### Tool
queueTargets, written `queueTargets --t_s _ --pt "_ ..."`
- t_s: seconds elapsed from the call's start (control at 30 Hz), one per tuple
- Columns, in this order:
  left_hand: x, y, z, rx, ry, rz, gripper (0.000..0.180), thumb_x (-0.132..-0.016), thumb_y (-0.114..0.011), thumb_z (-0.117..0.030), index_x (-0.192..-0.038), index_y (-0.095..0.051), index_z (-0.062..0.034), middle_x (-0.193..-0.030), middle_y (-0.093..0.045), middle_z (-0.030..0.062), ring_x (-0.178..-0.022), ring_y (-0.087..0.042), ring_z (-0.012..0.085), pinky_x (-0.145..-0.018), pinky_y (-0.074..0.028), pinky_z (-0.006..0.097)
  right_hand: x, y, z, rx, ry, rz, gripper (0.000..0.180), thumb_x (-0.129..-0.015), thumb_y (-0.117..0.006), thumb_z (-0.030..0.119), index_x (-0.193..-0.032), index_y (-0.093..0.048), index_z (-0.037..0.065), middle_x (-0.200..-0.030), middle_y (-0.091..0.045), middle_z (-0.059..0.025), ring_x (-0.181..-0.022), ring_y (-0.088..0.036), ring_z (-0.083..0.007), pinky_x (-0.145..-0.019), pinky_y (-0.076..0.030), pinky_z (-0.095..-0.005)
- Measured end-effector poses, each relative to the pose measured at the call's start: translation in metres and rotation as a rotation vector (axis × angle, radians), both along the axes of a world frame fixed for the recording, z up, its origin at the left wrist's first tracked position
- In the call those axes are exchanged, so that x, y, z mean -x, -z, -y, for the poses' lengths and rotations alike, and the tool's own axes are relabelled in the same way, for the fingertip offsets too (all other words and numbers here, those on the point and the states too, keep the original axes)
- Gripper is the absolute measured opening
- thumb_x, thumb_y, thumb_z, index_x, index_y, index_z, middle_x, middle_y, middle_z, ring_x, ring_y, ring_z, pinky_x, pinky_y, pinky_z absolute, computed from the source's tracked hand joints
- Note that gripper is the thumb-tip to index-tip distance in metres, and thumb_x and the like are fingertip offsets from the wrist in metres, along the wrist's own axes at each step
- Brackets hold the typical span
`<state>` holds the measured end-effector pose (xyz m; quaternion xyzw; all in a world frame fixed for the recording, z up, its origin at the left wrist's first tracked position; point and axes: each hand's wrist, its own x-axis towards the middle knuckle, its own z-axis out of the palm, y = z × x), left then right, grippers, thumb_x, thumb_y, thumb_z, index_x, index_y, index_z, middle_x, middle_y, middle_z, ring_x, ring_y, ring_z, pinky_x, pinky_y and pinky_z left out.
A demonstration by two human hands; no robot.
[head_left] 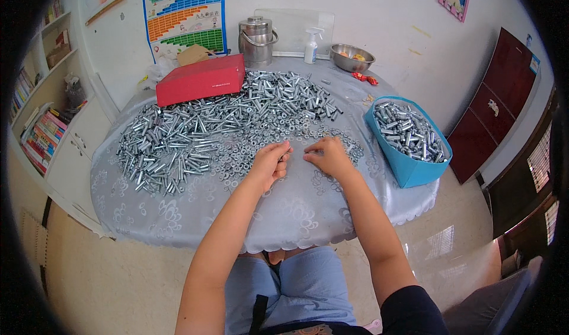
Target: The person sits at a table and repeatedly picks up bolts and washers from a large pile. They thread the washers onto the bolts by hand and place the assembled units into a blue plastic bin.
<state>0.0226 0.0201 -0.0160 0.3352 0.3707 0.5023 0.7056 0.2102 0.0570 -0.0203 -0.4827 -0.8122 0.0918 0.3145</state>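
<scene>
My left hand [269, 165] is closed just above the near side of the small metal nuts and washers [237, 157]. Its fingers are curled in a pinch, and whatever lies in them is too small to make out. A short gap to the right, my right hand [331, 157] has thumb and forefinger drawn together; what they hold, if anything, cannot be told. Beyond and to the left spreads a large heap of silvery metal bolts and sleeves [172, 139]. To the right stands a blue fabric bin [415, 172], full of similar metal sleeve pieces [409, 132].
A red box [201, 80] rests on the heap's far side. Behind are a steel lidded pail [256, 41], a white spray bottle [311, 45] and a metal bowl [352, 57] with fruit. A grey patterned cloth [284, 216] covers the table, its scalloped edge near my lap.
</scene>
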Motion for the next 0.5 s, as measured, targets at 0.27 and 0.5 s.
queueTargets --t_s 0.27,0.5 --pt "0.000 -0.002 0.002 -0.015 0.015 -0.028 0.023 -0.086 -0.053 -0.027 -0.087 -0.050 -0.0050 -0.062 -0.044 -0.0046 -0.040 -0.025 0.0023 -0.037 -0.018 0.019 -0.003 0.009 -0.010 0.011 -0.112 -0.033 0.018 -0.066 -0.069 0.018 -0.078 -0.065 0.005 -0.078 -0.061 -0.0091 -0.082 -0.052 -0.0248 -0.080 -0.040 -0.0348" --pt "-0.007 -0.004 0.005 -0.061 -0.050 -0.240 0.019 -0.085 -0.051 -0.023 -0.082 -0.053 -0.0045 -0.063 -0.044 -0.0036 -0.039 -0.026 0.0026 -0.035 -0.019 0.020 0.014 -0.026 0.009 0.636 -0.251 -0.690 0.014 -0.078 -0.065 0.013 -0.085 -0.060 0.002 -0.080 -0.061 -0.0028 -0.071 -0.056 -0.0085 -0.060 -0.044 -0.0200"
